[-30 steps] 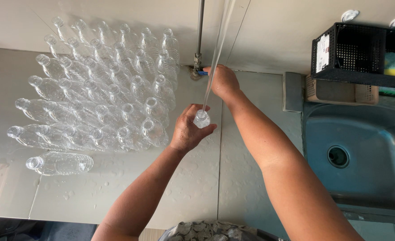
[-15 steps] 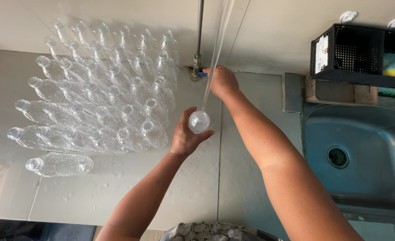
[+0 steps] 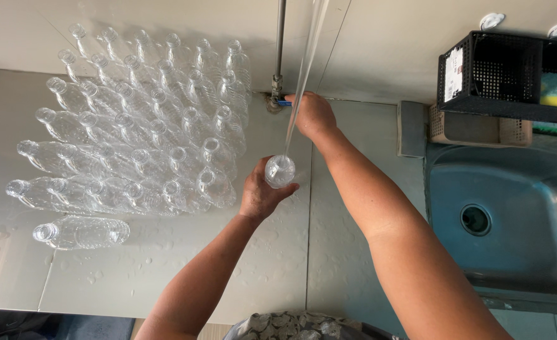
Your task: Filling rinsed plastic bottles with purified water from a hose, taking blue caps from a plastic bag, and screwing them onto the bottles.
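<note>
My left hand (image 3: 261,195) grips a clear plastic bottle (image 3: 280,170) held upright, its open mouth facing up. A thin clear hose (image 3: 303,69) runs down from above into the bottle's mouth. My right hand (image 3: 313,115) is closed on a blue tap handle (image 3: 283,102) at the foot of a metal pipe (image 3: 281,44) on the wall. Left of my hands, several clear plastic bottles (image 3: 140,126) stand packed together on the pale counter (image 3: 165,271). One more bottle (image 3: 80,232) stands apart at the front left.
A steel sink (image 3: 511,214) with a round drain lies at the right. Above it hangs a black perforated basket (image 3: 505,75) with a yellow and green sponge. A beige tray (image 3: 473,129) sits under the basket. Water drops dot the counter.
My left hand has shifted the bottle slightly down under the hose. My right hand stays on the tap handle.
</note>
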